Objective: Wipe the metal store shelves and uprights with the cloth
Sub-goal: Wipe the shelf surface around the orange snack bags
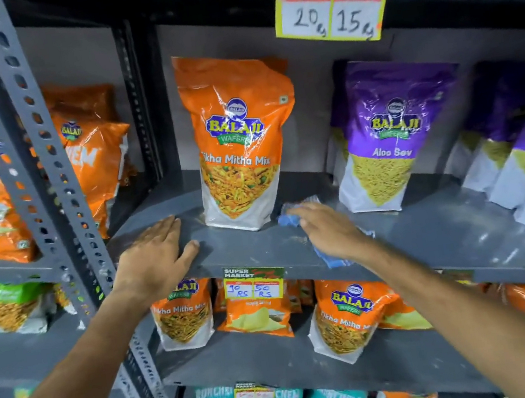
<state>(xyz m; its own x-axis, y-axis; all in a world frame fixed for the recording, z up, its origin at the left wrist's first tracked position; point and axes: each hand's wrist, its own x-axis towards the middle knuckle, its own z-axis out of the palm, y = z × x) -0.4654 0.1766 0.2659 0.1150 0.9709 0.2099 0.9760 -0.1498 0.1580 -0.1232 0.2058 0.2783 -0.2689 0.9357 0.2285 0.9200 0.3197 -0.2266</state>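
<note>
A grey metal shelf (254, 246) runs across the middle of the view. My right hand (328, 228) lies palm down on a blue cloth (287, 217), pressing it onto the shelf between an orange snack bag (237, 142) and a purple bag (383, 136). The cloth shows ahead of my fingers and under my wrist. My left hand (155, 256) rests flat on the shelf's front left corner, thumb over the edge, holding nothing. A perforated grey upright (43, 167) rises just left of that hand.
More purple bags (521, 148) crowd the shelf at right. Orange bags (95, 154) fill the neighbouring bay at left. Price tags hang from the upper shelf (329, 3) and the shelf edge (254, 283). Lower shelves hold orange and teal packets (343, 318).
</note>
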